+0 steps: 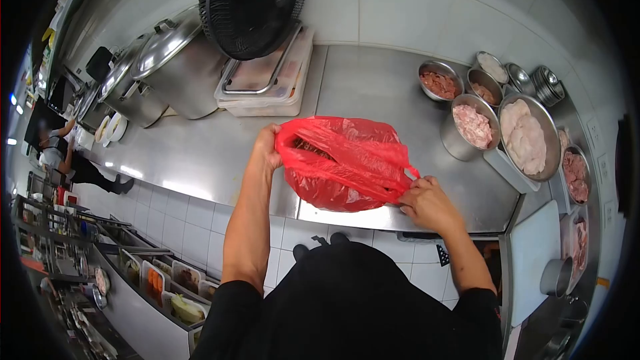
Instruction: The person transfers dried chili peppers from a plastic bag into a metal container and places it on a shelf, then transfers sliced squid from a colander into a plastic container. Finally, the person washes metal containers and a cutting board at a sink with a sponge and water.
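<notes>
A red plastic bag (347, 160) lies stretched between my hands over the steel counter (373, 87). Through an opening on its left side something dark shows inside, too hidden to name. My left hand (269, 145) is closed on the bag's left end. At the right end, my right hand (429, 203) pinches the gathered plastic near a loose handle loop. Both forearms reach forward from black sleeves.
Several steel bowls of raw meat (473, 125) stand at the right, beside a white cutting board (535, 260). Large lidded pots (180, 60), a lidded plastic container (267, 87) and a black basket (253, 7) are at the left. A person (63, 153) works far left.
</notes>
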### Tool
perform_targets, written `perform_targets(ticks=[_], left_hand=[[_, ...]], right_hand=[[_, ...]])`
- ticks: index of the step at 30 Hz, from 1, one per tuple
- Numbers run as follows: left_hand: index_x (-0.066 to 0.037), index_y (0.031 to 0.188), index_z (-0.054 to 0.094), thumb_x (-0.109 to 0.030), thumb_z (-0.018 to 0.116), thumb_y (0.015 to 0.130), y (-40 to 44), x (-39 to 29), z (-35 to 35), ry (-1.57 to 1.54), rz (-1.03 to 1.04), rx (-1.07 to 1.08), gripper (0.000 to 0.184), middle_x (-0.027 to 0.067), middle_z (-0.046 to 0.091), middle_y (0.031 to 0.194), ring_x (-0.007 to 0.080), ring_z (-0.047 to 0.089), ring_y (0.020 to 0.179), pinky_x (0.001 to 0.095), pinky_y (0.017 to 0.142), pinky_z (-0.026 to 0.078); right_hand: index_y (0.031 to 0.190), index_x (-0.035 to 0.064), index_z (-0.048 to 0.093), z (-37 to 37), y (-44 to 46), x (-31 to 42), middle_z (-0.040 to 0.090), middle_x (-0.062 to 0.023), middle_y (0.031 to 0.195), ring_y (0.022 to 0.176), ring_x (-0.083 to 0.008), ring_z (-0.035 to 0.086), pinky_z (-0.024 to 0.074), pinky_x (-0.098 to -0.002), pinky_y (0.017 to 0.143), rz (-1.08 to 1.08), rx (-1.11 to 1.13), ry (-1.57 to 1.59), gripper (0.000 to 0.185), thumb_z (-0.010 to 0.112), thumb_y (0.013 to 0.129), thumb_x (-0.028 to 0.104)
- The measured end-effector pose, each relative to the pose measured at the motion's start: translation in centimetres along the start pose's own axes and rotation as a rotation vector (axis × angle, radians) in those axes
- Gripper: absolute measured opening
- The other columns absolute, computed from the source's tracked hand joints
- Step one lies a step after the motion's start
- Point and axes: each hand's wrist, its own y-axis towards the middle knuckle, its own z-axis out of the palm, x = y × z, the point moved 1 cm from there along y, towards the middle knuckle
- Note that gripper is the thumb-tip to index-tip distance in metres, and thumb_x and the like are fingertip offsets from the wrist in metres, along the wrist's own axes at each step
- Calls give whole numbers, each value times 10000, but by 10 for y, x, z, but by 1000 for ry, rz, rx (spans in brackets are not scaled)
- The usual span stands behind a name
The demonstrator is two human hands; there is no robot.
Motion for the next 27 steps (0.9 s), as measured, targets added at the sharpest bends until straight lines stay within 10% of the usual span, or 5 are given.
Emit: perform_targets(ticks=[6, 10, 17, 20, 27], left_hand=[[-30, 1524, 271, -482, 584, 912, -80, 5, 35, 1373, 466, -503, 823, 264, 679, 1071, 386, 671, 990, 484, 902, 524], [-36, 1558, 169, -506, 678, 855, -109, 37, 51, 1699, 327, -514, 986, 337, 655, 1119, 487, 653, 1005, 492, 888, 512], [-51, 1537, 256, -136, 505, 905, -128, 72, -11, 1040, 568, -210, 685, 157, 697, 1008, 292, 685, 886, 387, 816, 547], [-74, 1506, 323, -14, 466, 870, -148, 89, -18, 678, 443, -170, 655, 123, 557, 1347, 258, 644, 1056, 434, 895, 548], [-50, 1263, 523, -47, 460, 881, -74, 68, -4, 27, 220, 112, 387, 110, 658, 1088, 221, 654, 975, 416, 856, 559]], right_hand=[[1141, 99, 692, -26, 69, 45, 686, -65, 1105, 1042, -243, 587, 391, -467, 943, 230, -532, -164, 350, 722, 833, 263], [1203, 114, 672, 20, 112, 22, 655, -75, 1227, 1124, -255, 585, 395, -473, 958, 373, -489, -204, 402, 729, 827, 246], [1129, 85, 690, 10, 81, -50, 711, -198, 958, 899, -399, 675, 525, -458, 791, 624, -400, 286, 275, 670, 883, 207], [1109, 74, 686, -10, 75, -28, 699, -221, 925, 887, -417, 669, 520, -471, 788, 655, -357, 376, 254, 606, 943, 248], [1129, 64, 659, -17, 95, -63, 680, -254, 926, 909, -467, 633, 504, -485, 797, 559, -524, 414, 311, 540, 989, 315]])
